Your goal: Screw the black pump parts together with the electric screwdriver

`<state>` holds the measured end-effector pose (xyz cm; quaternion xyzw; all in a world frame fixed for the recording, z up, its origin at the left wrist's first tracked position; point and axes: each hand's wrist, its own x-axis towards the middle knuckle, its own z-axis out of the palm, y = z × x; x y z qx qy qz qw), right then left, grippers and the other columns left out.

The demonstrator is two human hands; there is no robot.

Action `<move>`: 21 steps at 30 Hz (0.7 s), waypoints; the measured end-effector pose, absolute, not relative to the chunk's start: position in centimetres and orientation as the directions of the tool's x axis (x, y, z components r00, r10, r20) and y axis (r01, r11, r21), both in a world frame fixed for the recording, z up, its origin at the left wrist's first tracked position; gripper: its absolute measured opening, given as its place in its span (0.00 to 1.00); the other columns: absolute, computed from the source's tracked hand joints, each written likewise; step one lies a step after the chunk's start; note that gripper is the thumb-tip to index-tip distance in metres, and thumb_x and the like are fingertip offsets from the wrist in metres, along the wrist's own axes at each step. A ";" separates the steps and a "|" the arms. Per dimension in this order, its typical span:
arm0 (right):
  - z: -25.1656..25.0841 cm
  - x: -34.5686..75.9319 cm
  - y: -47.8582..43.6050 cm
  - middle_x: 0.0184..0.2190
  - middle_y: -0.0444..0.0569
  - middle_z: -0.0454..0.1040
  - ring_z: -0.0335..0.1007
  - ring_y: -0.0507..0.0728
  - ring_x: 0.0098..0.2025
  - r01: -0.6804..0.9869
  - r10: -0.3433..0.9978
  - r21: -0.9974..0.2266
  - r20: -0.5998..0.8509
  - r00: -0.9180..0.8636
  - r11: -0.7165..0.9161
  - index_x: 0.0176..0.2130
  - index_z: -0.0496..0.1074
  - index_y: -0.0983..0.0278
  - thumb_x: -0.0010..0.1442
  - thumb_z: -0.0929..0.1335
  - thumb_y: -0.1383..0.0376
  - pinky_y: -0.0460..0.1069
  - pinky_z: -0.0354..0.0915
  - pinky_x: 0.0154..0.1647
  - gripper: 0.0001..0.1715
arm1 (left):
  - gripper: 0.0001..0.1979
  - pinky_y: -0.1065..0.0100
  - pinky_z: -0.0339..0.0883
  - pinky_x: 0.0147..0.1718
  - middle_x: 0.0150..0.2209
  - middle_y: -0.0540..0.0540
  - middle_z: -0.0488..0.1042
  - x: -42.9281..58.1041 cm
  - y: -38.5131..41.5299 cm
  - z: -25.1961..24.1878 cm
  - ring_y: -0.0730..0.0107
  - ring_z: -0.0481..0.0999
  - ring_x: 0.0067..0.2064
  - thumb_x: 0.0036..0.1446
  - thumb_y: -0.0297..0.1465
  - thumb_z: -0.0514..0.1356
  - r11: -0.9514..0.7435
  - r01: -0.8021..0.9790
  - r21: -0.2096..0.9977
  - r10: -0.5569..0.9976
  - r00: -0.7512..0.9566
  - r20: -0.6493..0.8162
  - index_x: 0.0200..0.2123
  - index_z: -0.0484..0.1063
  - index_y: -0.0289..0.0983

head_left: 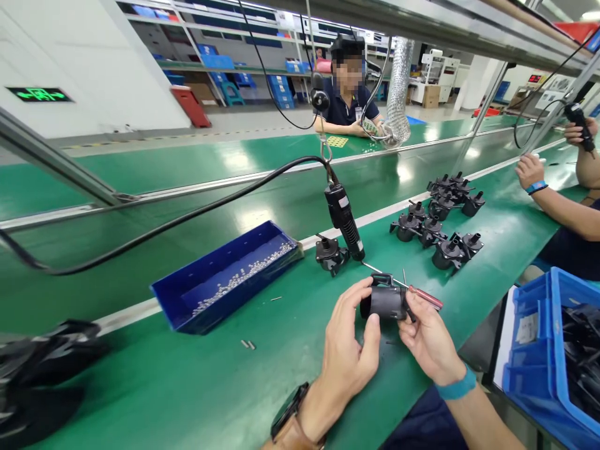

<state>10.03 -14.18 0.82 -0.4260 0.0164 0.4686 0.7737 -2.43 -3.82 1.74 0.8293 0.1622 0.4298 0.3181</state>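
Note:
A black cylindrical plastic housing with a loop-shaped bracket on top lies sideways between my hands. My left hand curves around its open left end, fingertips at the top and thumb below. My right hand pinches the flanged right end. A thin metal pin sticks up by the right fingertips. Just beyond them is a screwdriver with a red handle, its shaft reaching behind the housing; I cannot tell whether the hand touches it. A black electric screwdriver hangs from a hook above the bench.
A blue bin of small metal parts stands at left, with loose pins nearby. Several black assemblies stand at right; one is beside the hanging tool. A blue crate holds black parts. Co-workers sit opposite and at right.

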 end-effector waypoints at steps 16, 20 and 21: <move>-0.9 10.0 -14.9 0.14 0.31 0.57 0.50 0.42 0.11 -0.923 0.768 -0.369 -0.559 0.313 0.108 0.25 0.59 0.61 0.59 0.77 0.55 0.37 0.48 0.09 0.27 | 0.36 0.45 0.73 0.60 0.64 0.27 0.71 -2.5 -2.7 0.9 0.48 0.71 0.66 0.60 0.28 0.68 -0.858 -0.165 0.486 0.271 0.659 0.701 0.67 0.56 0.37; -0.7 10.2 -15.0 0.13 0.33 0.58 0.50 0.42 0.10 -0.940 0.799 -0.336 -0.551 0.239 0.049 0.22 0.58 0.62 0.63 0.75 0.54 0.37 0.48 0.08 0.30 | 0.37 0.45 0.74 0.60 0.64 0.28 0.70 -2.4 -2.7 0.8 0.49 0.72 0.66 0.59 0.26 0.69 -0.878 -0.196 0.437 0.234 0.620 0.749 0.67 0.56 0.39; -0.6 10.2 -15.0 0.13 0.33 0.57 0.49 0.42 0.10 -0.945 0.808 -0.326 -0.550 0.214 0.029 0.21 0.58 0.62 0.64 0.74 0.53 0.37 0.48 0.08 0.31 | 0.37 0.46 0.74 0.59 0.64 0.28 0.71 -2.4 -2.7 0.7 0.49 0.72 0.66 0.59 0.25 0.69 -0.881 -0.196 0.431 0.234 0.610 0.757 0.66 0.56 0.40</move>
